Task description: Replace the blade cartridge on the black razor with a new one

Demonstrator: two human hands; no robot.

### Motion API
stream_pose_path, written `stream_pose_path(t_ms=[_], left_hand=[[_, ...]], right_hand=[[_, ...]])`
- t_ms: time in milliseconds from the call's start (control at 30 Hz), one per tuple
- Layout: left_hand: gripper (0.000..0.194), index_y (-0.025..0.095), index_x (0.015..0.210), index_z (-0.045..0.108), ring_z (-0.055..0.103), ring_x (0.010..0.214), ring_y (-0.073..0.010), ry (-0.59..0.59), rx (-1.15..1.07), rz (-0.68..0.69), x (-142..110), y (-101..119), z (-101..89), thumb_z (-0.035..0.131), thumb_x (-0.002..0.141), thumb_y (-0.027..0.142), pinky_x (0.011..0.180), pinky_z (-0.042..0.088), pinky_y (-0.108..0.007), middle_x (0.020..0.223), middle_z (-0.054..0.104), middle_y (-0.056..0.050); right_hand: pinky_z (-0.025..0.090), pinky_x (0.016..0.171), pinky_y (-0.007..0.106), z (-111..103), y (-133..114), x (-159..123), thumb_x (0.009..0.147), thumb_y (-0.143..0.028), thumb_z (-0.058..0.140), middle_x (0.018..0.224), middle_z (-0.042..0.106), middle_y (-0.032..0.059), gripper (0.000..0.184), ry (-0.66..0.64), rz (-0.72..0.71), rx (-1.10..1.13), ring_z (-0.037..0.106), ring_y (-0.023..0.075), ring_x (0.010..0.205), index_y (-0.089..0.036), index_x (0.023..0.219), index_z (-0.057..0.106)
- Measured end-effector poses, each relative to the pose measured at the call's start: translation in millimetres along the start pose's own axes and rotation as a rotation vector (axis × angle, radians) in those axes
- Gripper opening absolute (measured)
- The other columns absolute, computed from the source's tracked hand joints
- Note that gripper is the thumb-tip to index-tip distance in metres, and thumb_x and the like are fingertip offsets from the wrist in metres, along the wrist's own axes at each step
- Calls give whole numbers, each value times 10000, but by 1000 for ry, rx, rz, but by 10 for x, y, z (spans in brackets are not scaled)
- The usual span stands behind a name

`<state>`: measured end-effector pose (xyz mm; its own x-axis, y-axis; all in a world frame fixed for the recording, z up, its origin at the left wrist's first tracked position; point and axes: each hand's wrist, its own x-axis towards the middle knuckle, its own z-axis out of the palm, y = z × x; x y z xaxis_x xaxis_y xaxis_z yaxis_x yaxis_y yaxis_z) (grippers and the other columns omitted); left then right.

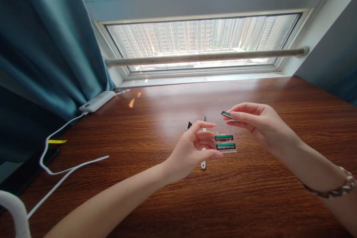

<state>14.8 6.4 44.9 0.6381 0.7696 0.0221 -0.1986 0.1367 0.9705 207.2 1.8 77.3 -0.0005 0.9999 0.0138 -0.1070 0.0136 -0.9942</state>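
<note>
My right hand (258,122) is raised over the wooden desk (156,119) and pinches a small green and dark razor cartridge (228,115) between thumb and fingertips. My left hand (195,148) holds a clear plastic cartridge tray (226,142) by its left edge, thumb below and fingers curled above. Two green cartridges (224,137) lie in that tray, one over the other. Beneath my left hand a white razor handle (203,163) lies on the desk, partly hidden by the fingers. A small dark piece (189,125) shows just past my left index finger.
A white power bank (97,101) sits at the desk's back left with a white cable (61,171) looping toward me. A teal curtain (41,44) hangs at left. A window with a horizontal rail (206,56) runs along the far edge. A bracelet (334,187) circles my right wrist.
</note>
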Motion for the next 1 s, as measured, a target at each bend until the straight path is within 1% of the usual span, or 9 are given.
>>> stream_pose_path(t_ms=[100, 200, 300, 433, 533, 633, 767, 900, 1000], left_hand=[[495, 197, 1018, 443, 612, 741, -154, -1, -51, -19, -5, 13, 11, 697, 618, 55, 707, 494, -326, 810, 601, -11], [470, 200, 1018, 443, 615, 743, -154, 6, -75, -19, -5, 24, 4, 680, 638, 55, 709, 496, -331, 810, 600, -12], [464, 204, 1016, 440, 618, 764, -156, 48, -60, -2, 10, 18, -21, 683, 644, 69, 746, 487, -336, 806, 598, -7], [463, 207, 1018, 426, 621, 771, -157, 85, -12, 8, 39, 6, -39, 689, 651, 106, 779, 476, -347, 798, 606, -7], [468, 206, 1033, 423, 624, 787, -163, 95, 24, -2, 53, 1, -40, 689, 655, 130, 794, 474, -348, 812, 614, -15], [551, 209, 1114, 399, 626, 795, -169, 103, 86, -43, 67, -27, -64, 692, 652, 155, 796, 475, -343, 853, 626, -35], [714, 230, 1250, 285, 619, 757, -165, 106, 318, -89, 98, -121, -142, 684, 658, 210, 746, 486, -338, 938, 627, -66], [421, 181, 1083, 492, 591, 713, -158, 77, 735, -55, 125, -207, -209, 635, 695, 257, 668, 484, -301, 942, 615, -78], [279, 165, 968, 569, 581, 680, -158, 42, 930, -33, 129, -239, -227, 607, 715, 277, 636, 474, -284, 844, 623, -61]], right_hand=[[514, 656, 259, -56, 4, 58, 650, -220, 683, 761, 648, 36, 128, 63, 85, 260, 608, 135, 707, -169, 763, 650], [453, 485, 173, -76, 14, 106, 682, -239, 650, 709, 593, 25, 127, 85, 166, 312, 555, 92, 611, -145, 766, 640], [300, 373, 147, -56, 51, 123, 708, -300, 631, 618, 514, -4, 186, -20, 256, 209, 429, 46, 488, -121, 757, 627], [198, 393, 176, -13, 117, 103, 705, -347, 634, 479, 404, -49, 246, -198, 325, 23, 297, 27, 421, -105, 687, 601], [165, 411, 196, 3, 149, 97, 689, -367, 639, 428, 346, -72, 277, -224, 304, -37, 246, 20, 396, -109, 618, 568], [148, 411, 203, -42, 175, 154, 670, -391, 645, 432, 331, -77, 288, -208, 314, -54, 229, 22, 395, -112, 645, 576], [120, 394, 200, -294, 275, 372, 646, -394, 665, 453, 334, -69, 302, -196, 325, -116, 220, 24, 405, -102, 670, 592], [141, 371, 186, -669, 479, 633, 594, -388, 701, 442, 352, -60, 314, -84, 366, -257, 262, 32, 411, -101, 672, 601], [160, 358, 178, -866, 620, 734, 562, -369, 723, 451, 390, -44, 306, -47, 386, -303, 281, 28, 406, -100, 606, 583]])
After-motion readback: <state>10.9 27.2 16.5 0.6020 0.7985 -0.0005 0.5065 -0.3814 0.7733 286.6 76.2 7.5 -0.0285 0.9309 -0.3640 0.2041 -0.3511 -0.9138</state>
